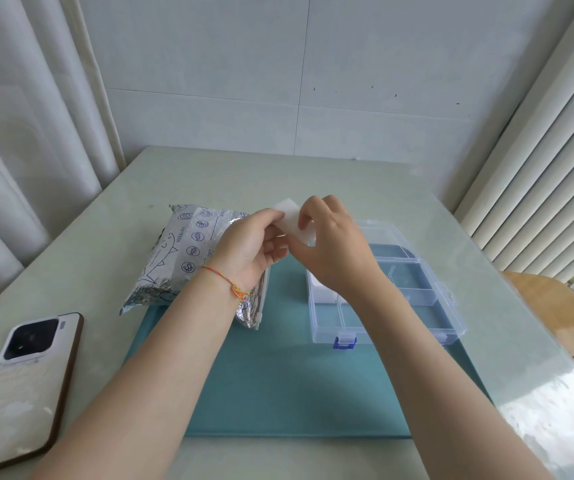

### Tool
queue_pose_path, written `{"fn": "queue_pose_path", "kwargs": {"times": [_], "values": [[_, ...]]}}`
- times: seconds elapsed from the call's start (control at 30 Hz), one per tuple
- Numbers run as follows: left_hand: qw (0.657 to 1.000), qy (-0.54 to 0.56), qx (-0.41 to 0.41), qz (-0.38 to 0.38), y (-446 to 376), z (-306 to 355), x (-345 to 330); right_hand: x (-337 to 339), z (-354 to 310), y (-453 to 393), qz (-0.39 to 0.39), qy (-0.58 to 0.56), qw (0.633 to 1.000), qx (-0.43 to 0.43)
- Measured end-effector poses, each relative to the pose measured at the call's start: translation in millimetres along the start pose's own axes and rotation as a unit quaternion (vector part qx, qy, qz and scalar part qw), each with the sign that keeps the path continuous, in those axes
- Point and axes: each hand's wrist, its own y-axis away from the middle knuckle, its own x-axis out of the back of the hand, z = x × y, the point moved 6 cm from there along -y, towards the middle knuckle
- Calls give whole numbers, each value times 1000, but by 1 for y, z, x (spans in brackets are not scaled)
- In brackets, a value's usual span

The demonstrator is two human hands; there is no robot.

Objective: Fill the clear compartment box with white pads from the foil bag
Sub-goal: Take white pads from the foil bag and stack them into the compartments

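A silver foil bag (178,251) with printed icons lies on the table, left of centre. The clear compartment box (413,299) with blue latches sits open to the right on a teal mat (278,375). White pads (320,292) show in its near left compartment, partly hidden by my right wrist. Above the gap between bag and box, both hands hold a small stack of white pads (294,220). My left hand (250,247) pinches its left side. My right hand (330,244) grips its right side with curled fingers.
A phone (25,382) lies face down at the table's near left. Curtains hang on the left and a ribbed radiator stands on the right. A wooden chair back (555,306) shows past the table's right edge. A tiled wall is behind.
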Motion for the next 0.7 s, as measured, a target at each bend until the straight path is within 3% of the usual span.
{"fn": "queue_pose_path", "kwargs": {"times": [0.2, 0.33, 0.6, 0.7], "values": [[996, 36, -23, -74, 7, 8, -9, 8, 13, -6, -12, -107, 992, -72], [990, 53, -55, -117, 10, 15, -12, 17, 16, -5, -30, -233, 962, -141], [991, 61, -69, -96, 7, 15, -9, 9, 16, -3, -117, -422, 882, -174], [991, 54, -73, -96, 6, 14, -10, 9, 17, -2, -121, -422, 881, -176]]}}
